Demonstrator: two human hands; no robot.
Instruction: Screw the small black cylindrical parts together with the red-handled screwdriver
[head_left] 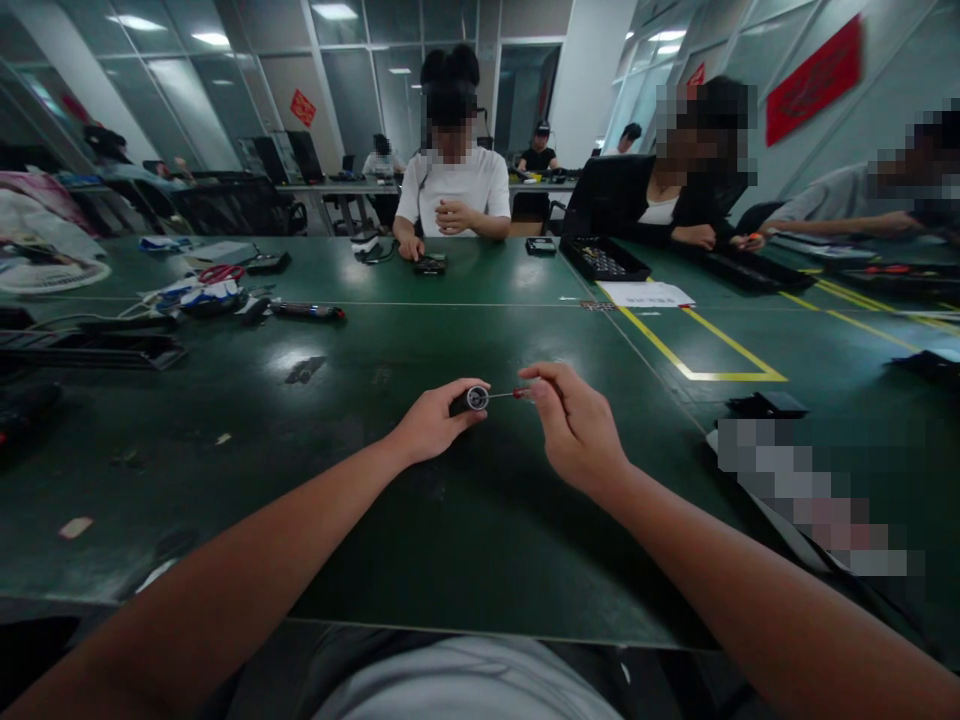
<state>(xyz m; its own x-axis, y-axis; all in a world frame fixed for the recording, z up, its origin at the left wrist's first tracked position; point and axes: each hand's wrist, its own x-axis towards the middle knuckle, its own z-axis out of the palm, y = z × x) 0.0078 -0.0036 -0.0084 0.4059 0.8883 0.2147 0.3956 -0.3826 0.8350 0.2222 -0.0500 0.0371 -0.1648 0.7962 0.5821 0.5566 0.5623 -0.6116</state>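
Note:
My left hand (442, 420) is wrapped round a short black cylinder (474, 399) whose round end, with a silver rim, faces me. From the right, my right hand (574, 415) pinches a small screwdriver (519, 393) by its red handle. The thin metal shaft points left and its tip reaches the side of the cylinder; whether it sits in a screw is too small to tell. Both hands are held above the green table (450, 530), near its middle.
At left lie a pen-like black tool (309, 311), red-handled scissors (219, 274) and a long black tray (97, 348). A black parts tray (604, 259) and white paper (646, 294) are at right. A person in white (454, 190) sits opposite, other people around.

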